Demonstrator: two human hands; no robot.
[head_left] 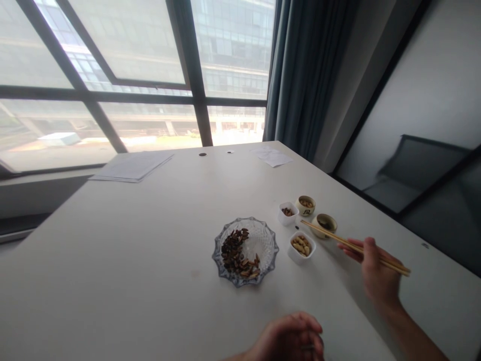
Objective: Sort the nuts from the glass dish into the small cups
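A pair of wooden chopsticks (347,243) is held in my right hand (379,271), fingers closed around it. Their tips point left, passing over a cream cup (324,225) with dark contents, close to a small dark seed (296,227) lying on the table. Around them stand a second cream cup (305,205) with brown pieces, a white tub (288,213) with reddish-brown pieces, and a white tub of peanuts (301,246). Farther left, a scalloped glass bowl (269,250) holds mixed dark seeds and nuts. At the bottom edge my left hand (295,336) rests loosely curved, with nothing visible in it.
The white table (131,260) carries a stack of papers (131,166) at back left and more sheets (273,156) at the back. Two round holes are near its far edge. Windows and a dark curtain (300,75) stand behind, with a glass partition at right.
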